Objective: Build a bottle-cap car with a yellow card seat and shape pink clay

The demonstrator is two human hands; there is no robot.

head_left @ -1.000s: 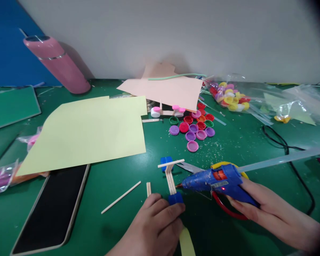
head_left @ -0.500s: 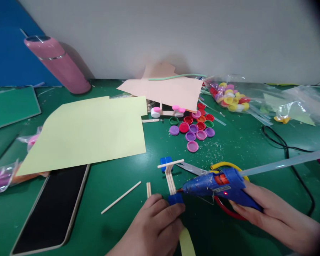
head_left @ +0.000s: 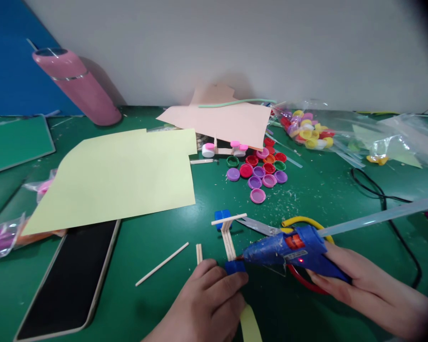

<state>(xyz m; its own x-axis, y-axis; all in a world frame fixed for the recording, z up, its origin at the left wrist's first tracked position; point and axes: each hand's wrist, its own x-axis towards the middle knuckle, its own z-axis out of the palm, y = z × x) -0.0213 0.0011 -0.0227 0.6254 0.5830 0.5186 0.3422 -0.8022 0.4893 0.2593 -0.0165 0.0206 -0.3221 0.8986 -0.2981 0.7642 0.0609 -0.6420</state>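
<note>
My left hand is closed on the near end of a small stick frame, where a blue cap shows beyond its fingers. At the frame's far end are more blue caps, with a white stick lying across. My right hand grips a blue glue gun, whose nozzle meets the frame just above the near blue cap. A clear glue stick juts from the gun's back. Left of the frame lie a loose stick and a short bundle of sticks.
Scissors lie under the glue gun. Several bottle caps and a small white-and-pink model sit farther back. A phone and yellow-green paper are at left, a pink bottle behind, a black cable at right.
The glue gun has shifted slightly left and down, its nozzle now closer against the sticks by the near blue cap. My left hand has stayed nearly still.
</note>
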